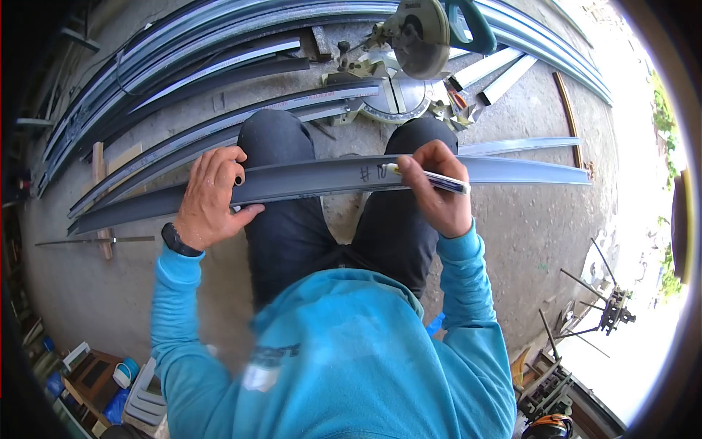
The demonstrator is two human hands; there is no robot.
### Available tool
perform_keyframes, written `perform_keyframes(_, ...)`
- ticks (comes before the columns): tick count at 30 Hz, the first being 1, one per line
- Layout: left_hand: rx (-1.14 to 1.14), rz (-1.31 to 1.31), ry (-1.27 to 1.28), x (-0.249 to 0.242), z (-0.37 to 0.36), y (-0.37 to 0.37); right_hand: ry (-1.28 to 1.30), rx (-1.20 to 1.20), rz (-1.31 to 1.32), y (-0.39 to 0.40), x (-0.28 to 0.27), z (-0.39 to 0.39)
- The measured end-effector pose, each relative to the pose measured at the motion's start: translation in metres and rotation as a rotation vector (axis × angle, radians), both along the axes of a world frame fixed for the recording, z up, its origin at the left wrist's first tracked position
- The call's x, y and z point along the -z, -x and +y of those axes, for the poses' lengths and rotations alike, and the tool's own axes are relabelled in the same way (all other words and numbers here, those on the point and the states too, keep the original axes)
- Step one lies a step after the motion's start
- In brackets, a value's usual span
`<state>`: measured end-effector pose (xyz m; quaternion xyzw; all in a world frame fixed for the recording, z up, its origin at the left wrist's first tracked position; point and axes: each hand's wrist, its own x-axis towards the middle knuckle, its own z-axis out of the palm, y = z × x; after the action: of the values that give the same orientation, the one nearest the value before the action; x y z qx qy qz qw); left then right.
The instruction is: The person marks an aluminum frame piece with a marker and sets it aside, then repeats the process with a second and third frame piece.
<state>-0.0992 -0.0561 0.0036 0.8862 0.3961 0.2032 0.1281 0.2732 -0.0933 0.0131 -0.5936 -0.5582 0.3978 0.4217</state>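
A long grey metal profile point(314, 175) lies across my knees, running from left to right. My left hand point(208, 194) grips it near the left knee, fingers over the far edge and thumb along the near edge. A small dark round piece, perhaps a pen cap point(238, 181), sticks out between those fingers. In my right hand point(444, 194) is a white marker pen point(437, 178), pinched with its tip at the profile's face. Dark handwriting, a "#" and further strokes, shows just left of the tip. The tip itself is partly lost against the metal.
Beyond my knees stands a mitre saw point(395, 95) on the concrete floor. Long metal profiles point(219, 33) are stacked at the far side, with more at the left. White offcuts point(508, 77) lie right of the saw. Ear defenders point(548, 426) are at bottom right.
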Motion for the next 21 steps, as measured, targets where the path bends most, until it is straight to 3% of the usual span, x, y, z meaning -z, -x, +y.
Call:
perform_keyframes(2,0.038,-0.033,-0.078,-0.01,-0.002,-0.012,-0.009,0.082,0.29,-0.006,-0.001,-0.008)
perform_keyframes(7,0.197,-0.172,-0.08,-0.006,-0.012,-0.067,-0.115,-0.22,0.44,0.003,-0.013,-0.032)
perform_keyframes(16,0.309,-0.095,-0.019,-0.022,-0.011,-0.119,-0.083,-0.248,0.318,0.006,-0.012,-0.054)
perform_keyframes(21,0.305,-0.043,0.027,-0.021,-0.013,-0.119,-0.111,-0.168,0.386,0.003,-0.005,-0.058)
